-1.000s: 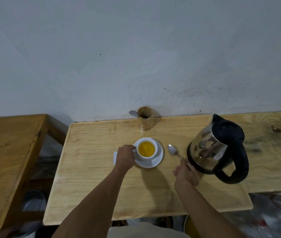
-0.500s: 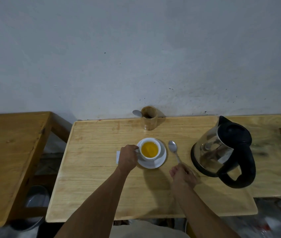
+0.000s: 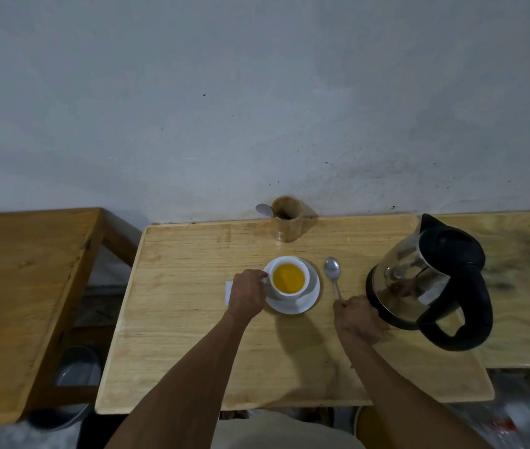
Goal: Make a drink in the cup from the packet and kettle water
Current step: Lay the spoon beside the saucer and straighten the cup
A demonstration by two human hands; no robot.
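A white cup (image 3: 289, 291) holding yellow-orange liquid stands on a white saucer (image 3: 305, 304) in the middle of the light wooden table (image 3: 192, 335). My left hand (image 3: 246, 294) grips the cup's handle on its left side. A white packet (image 3: 228, 291) lies flat on the table, mostly hidden behind that hand. Right of the saucer a metal spoon (image 3: 333, 273) lies with its bowl pointing away from me; my right hand (image 3: 356, 319) is closed on the end of its handle. The steel kettle (image 3: 419, 280) with black lid and handle stands just right of that hand.
A wooden holder (image 3: 287, 223) with a spoon sticking out stands at the table's back edge against the grey wall. A darker wooden table (image 3: 30, 286) sits to the left across a gap, with a metal bowl (image 3: 78, 371) on the floor below. More wooden surface lies behind the kettle.
My right hand has slid left, away from the kettle, with the spoon. My left hand stays on the cup's handle. The view has shifted slightly.
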